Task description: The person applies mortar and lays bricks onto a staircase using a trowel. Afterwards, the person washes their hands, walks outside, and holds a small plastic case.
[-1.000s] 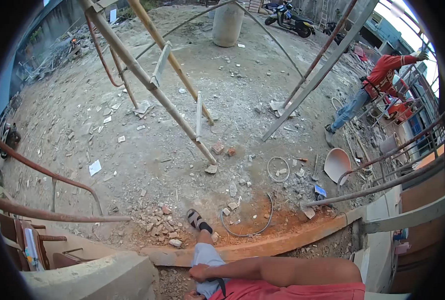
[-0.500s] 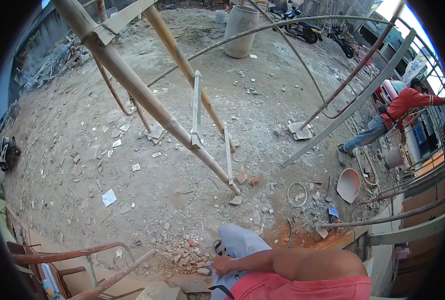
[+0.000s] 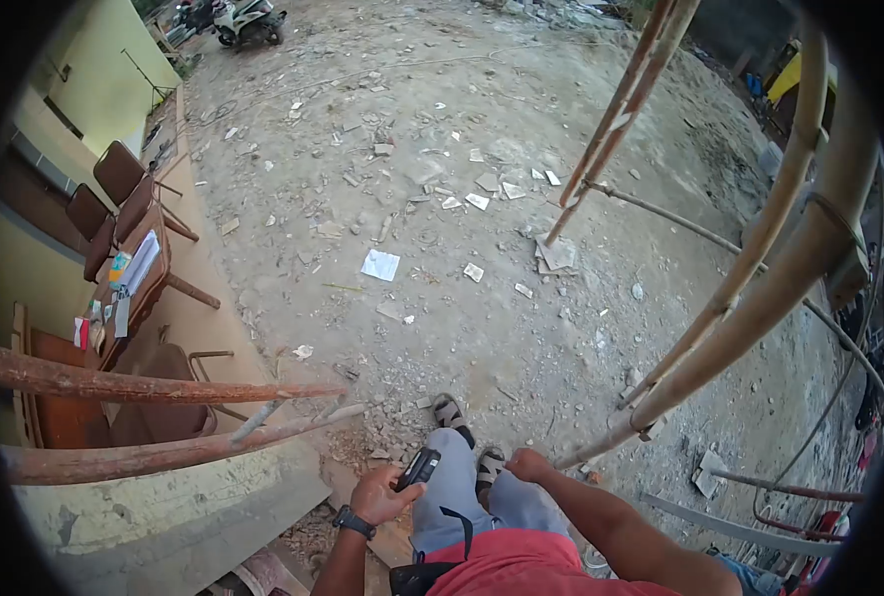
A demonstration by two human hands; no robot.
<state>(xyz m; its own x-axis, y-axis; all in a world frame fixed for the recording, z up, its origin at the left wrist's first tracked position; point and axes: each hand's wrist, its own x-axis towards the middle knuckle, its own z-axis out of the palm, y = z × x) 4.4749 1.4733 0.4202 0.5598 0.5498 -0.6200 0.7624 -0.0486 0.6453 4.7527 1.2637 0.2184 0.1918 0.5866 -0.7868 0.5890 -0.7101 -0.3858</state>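
A dark handheld device (image 3: 419, 469) sits in my left hand (image 3: 377, 497), its fingers wrapped round the lower part; a black watch (image 3: 353, 522) is on that wrist. My right hand (image 3: 528, 465) is closed above my right knee, near the lower end of a bamboo pole (image 3: 661, 397); what it holds, if anything, is hidden. Below my hands are my light blue trousers (image 3: 447, 497) and sandalled feet on the rubble ground. A black strap (image 3: 459, 528) hangs over the front of my red shirt (image 3: 521, 566).
Rusty pipes (image 3: 164, 382) cross the left side above a concrete ledge (image 3: 174, 517). Brown chairs (image 3: 122, 174) and a table (image 3: 159, 273) with papers stand by the wall. A ladder-like bamboo frame rises at right. Broken tiles and a white sheet (image 3: 379, 264) lie on the ground; a motorbike (image 3: 248, 20) is behind.
The view has swung left, bringing the chairs and table into fuller sight and taking the other person out of clear view. My left hand with the device has come into view.
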